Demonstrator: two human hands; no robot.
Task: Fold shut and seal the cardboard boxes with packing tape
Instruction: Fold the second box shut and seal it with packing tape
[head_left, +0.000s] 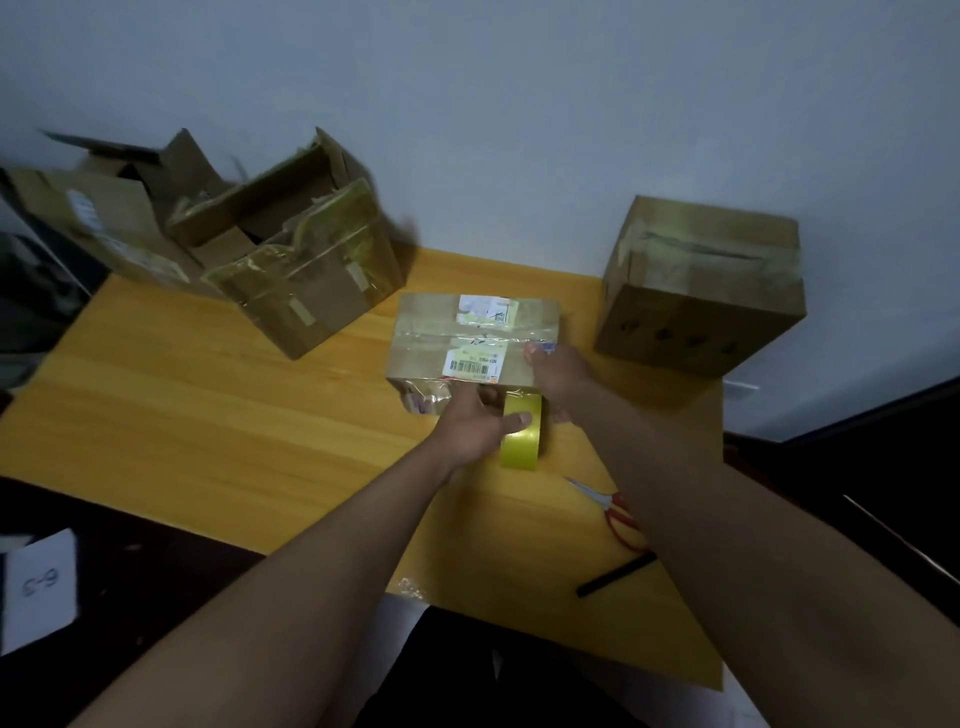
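Both forearms reached to the small box (472, 338): left hand (475, 428) gripped the tape roll (521, 431), right hand (558, 376) pressed the flaps. Taping was underway; next, the strip probably needed drawing along the seam.

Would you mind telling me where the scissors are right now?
In the head view, the red-handled scissors lie on the wooden table at lower right, beside the right forearm, just above a black pen and nearer the person than the tape roll.

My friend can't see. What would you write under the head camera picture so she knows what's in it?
A left hand grips a yellow tape roll against a small labelled cardboard box, while the right hand presses the box's top. Around it on the wooden table are open boxes, a closed box and red-handled scissors.
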